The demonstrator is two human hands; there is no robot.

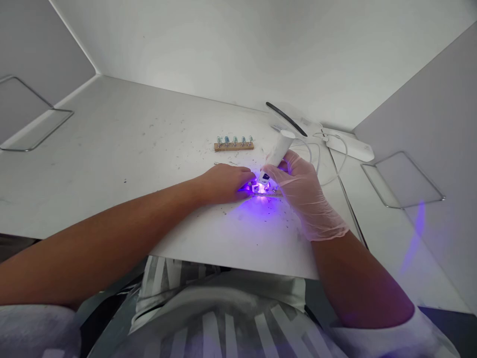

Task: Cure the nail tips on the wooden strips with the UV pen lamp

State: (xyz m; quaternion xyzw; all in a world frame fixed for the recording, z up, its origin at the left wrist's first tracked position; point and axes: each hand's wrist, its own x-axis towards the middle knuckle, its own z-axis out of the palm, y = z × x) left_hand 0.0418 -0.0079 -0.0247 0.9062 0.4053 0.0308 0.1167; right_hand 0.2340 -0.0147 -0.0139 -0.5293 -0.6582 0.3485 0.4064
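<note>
My right hand (298,184), in a thin pinkish glove, is closed around a white handheld lamp (281,149), tilted with its lower end down. Purple light shines from that end onto a small strip (278,194) on the white table (167,144). Small pieces stand on the strip under the light, too glared to make out. Bare, my left hand (229,183) rests at the strip's left end with its fingers bent together; what they grip is lost in the glare. Behind the hands lies a wooden strip (234,146) bearing several small bluish-green pieces on metal stems.
A black curved bar (286,119) lies near the back wall. White cables run from a white power strip (348,144) at the back right. Wire frames stand at the left (37,129) and right (404,180) walls. Dark specks dot the table.
</note>
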